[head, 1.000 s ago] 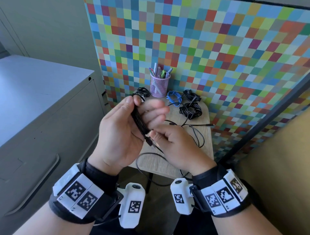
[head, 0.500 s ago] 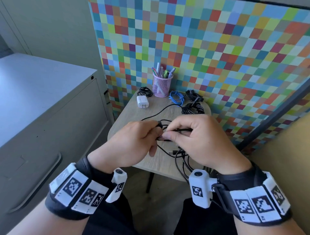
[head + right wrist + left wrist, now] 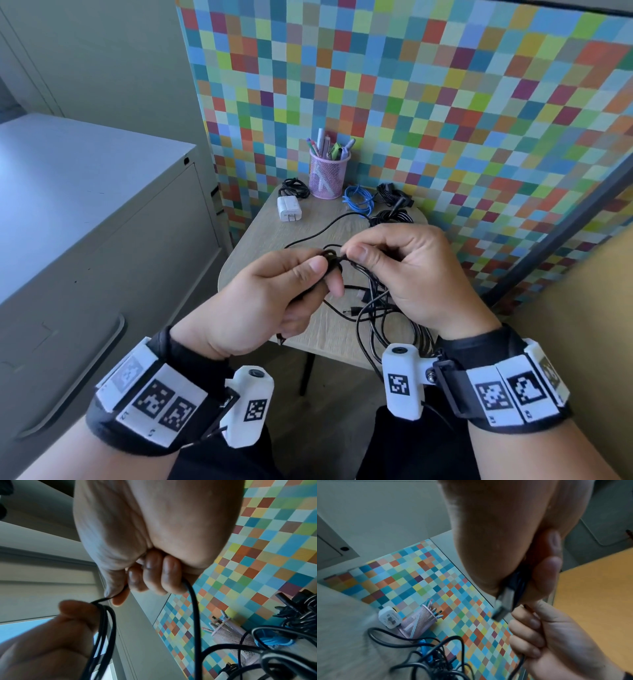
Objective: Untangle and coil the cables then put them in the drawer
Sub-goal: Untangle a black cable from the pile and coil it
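Both hands meet above the small wooden table (image 3: pixel 260 240). My left hand (image 3: pixel 274 301) grips a small bundle of black cable (image 3: pixel 330 258) loops; its USB plug (image 3: pixel 503 603) sticks out under the thumb in the left wrist view. My right hand (image 3: pixel 404 274) pinches the same black cable (image 3: pixel 193 601) just right of the loops, and the rest trails down into a loose tangle (image 3: pixel 373 308) on the table and over its front edge. A grey cabinet with a drawer handle (image 3: pixel 82 373) stands at my left.
At the table's back stand a pink mesh pen cup (image 3: pixel 327 176), a white charger (image 3: pixel 289 208), a coiled blue cable (image 3: pixel 358 202) and two coiled black cables (image 3: pixel 392 205). A colourful checkered panel (image 3: pixel 445 120) stands behind the table.
The hands dropped from in front of my face to just above the table. The left hand turned palm down with the loops, and the right moved from the cable's plug to pinch beside them.
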`<state>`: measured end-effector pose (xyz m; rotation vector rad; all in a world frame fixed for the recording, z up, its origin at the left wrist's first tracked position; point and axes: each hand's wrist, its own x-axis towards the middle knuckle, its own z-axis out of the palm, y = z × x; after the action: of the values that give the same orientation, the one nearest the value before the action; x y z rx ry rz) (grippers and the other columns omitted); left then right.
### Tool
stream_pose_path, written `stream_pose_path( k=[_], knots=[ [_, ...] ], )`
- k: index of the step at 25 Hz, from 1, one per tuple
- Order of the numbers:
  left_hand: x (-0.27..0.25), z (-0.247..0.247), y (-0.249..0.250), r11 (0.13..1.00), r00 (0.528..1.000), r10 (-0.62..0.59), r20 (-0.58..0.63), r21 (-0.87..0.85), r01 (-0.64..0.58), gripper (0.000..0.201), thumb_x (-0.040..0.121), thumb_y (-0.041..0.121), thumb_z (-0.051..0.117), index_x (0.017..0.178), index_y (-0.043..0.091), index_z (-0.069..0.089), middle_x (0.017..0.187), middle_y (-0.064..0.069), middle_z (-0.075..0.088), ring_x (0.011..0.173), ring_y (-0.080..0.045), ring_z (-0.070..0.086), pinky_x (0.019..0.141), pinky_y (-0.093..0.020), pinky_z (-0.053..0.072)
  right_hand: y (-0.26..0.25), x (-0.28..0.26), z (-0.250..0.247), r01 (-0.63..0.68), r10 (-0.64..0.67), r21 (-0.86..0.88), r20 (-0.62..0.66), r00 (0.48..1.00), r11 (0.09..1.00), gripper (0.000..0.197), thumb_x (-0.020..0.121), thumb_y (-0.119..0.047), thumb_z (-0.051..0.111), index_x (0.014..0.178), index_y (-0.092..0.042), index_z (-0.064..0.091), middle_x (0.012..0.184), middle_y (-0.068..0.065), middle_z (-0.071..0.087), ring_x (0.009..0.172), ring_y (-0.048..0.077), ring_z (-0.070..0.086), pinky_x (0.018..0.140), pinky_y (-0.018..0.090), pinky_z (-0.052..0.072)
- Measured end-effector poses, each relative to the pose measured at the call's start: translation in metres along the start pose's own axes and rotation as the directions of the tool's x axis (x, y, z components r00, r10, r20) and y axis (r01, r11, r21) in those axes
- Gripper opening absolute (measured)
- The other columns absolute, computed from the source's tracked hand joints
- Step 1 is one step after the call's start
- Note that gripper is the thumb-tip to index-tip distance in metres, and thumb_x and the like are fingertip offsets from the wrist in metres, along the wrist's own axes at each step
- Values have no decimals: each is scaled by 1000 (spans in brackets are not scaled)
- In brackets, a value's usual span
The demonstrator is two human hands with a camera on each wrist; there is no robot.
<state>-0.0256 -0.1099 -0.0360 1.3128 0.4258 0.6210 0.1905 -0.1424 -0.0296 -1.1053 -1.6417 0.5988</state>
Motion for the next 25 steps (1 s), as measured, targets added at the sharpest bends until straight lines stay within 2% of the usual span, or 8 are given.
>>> stream_pose_path(
  k=[3,6,10,12,15,18,22,25],
  knots=[
    [4,6,9,973,993,108,-36,-199,-114,31,99,27,47,94,9,72,51,-1,41,32,-11,36,41,-20,36,8,-1,9,-16,18,35,-49,999,999,15,100,-18,64,106,-19,77,75,-22,71,71,-1,65,72,16,47],
    [9,18,17,924,959,186,-215,-293,-245,27,100,22,47,99,3,66,56,-4,52,39,-17,54,46,-25,49,16,-8,29,-195,196,-36,37,980,980,21,106,-18,57,118,-26,73,65,-33,59,64,-6,56,67,10,39],
    [16,22,16,868,869,233,-436,-310,-388,27,105,19,37,109,2,58,77,-8,71,76,-26,76,76,-35,64,12,-20,50,-156,191,-195,173,966,968,31,108,-14,53,88,-34,68,70,-27,60,66,-1,56,66,14,37],
    [20,17,13,857,839,257,-480,-288,-427,27,110,14,32,112,3,56,90,-10,76,93,-28,77,89,-39,62,6,-25,54,-129,181,-217,243,953,968,26,107,-14,54,90,-28,67,67,-27,57,65,-2,55,63,16,37],
    [21,14,1,944,836,328,-440,128,-303,20,111,15,36,110,11,56,98,-4,78,108,-26,73,96,-37,56,-3,-25,48,-82,191,-357,281,941,931,16,105,-28,56,105,-27,72,73,-12,65,65,8,58,63,33,46],
    [18,16,-18,634,876,411,-253,770,-75,17,109,18,42,113,17,58,99,14,75,97,-12,70,85,-29,53,-13,-18,30,-43,238,-530,306,922,847,13,101,-32,61,97,-30,74,66,-12,61,60,7,53,59,33,40],
    [21,9,-25,368,917,384,-111,929,-41,25,105,26,38,109,11,57,93,9,72,78,-19,68,71,-39,50,-23,-17,10,-57,248,-541,288,925,839,13,98,-28,66,94,-31,78,63,-28,60,61,-1,54,55,17,35],
    [20,2,-15,518,978,138,-159,853,66,23,110,21,38,100,15,57,73,6,70,58,-4,59,64,-29,47,-18,-14,-9,-56,122,-550,84,989,833,16,98,-25,67,102,-31,81,89,-20,73,83,0,66,76,28,55]
  ],
)
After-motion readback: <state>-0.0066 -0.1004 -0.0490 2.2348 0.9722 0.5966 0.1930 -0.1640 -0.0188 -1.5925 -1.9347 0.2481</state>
